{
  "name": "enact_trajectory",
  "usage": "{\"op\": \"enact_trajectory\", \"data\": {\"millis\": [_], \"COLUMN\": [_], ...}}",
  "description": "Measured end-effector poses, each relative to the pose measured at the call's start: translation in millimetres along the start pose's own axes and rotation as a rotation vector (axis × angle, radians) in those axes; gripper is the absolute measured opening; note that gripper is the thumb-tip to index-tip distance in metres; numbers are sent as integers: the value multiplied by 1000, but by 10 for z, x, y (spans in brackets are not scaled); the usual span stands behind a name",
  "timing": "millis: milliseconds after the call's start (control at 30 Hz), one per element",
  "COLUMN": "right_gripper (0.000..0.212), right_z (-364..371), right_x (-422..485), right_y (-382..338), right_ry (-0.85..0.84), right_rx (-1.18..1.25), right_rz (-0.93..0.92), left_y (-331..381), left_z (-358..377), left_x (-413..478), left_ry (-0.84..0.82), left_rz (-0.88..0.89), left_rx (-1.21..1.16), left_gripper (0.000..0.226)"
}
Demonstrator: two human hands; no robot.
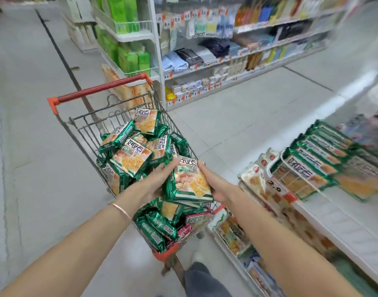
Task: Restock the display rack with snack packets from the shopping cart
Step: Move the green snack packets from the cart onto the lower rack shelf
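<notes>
A wire shopping cart (81, 127) with a red handle stands in the aisle, heaped with several green snack packets (130, 157). Over the cart I hold a small stack of the same green packets (189, 183) between both hands. My left hand (157, 179) holds its left side from below, and my right hand (213, 183) grips its right edge. The display rack (325, 213) is on my right, with a row of matching green packets (312, 166) lying on its white shelf behind a wire front rail.
A shelving unit (205, 61) with towels, tissues and green boxes stands beyond the cart. Lower rack shelves (233, 232) at my right hold other snack packets. My leg and shoe (196, 260) are beside the cart's near end. Grey floor lies to the left.
</notes>
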State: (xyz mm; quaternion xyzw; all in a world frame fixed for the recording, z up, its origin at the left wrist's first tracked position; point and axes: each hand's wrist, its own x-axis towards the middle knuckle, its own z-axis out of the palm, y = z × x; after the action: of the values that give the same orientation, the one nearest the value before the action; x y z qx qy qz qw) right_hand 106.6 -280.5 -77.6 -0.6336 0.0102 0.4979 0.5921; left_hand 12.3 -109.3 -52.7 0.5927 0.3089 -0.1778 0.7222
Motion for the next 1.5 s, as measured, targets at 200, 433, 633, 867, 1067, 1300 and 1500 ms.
{"op": "enact_trajectory", "data": {"millis": [200, 433, 633, 867, 1067, 1300, 1500], "right_gripper": [59, 36, 25, 77, 144, 136, 111], "right_z": [-755, -1836, -2763, -3778, -4223, -4128, -4201], "right_x": [-1089, -2423, -3093, -2664, -1899, -1558, -1634], "right_y": [63, 143, 397, 777, 1131, 911, 931], "right_ry": [272, 588, 793, 927, 829, 911, 802], "right_rx": [146, 250, 260, 36, -123, 18, -151], "right_rz": [-133, -296, -428, -493, -431, -381, -535], "left_y": [491, 916, 1157, 990, 708, 762, 789], "left_z": [991, 2837, 4068, 4729, 4716, 4759, 4707], "left_x": [-5, -109, -132, 756, 1392, 1705, 1759], "left_ry": [-208, -470, -375, -341, -112, -122, -47], "left_rz": [95, 267, 660, 696, 948, 850, 927], "left_rx": [235, 512, 1208, 1537, 1873, 1862, 1913], "left_gripper": [49, 75, 108, 115, 89, 140, 138]}}
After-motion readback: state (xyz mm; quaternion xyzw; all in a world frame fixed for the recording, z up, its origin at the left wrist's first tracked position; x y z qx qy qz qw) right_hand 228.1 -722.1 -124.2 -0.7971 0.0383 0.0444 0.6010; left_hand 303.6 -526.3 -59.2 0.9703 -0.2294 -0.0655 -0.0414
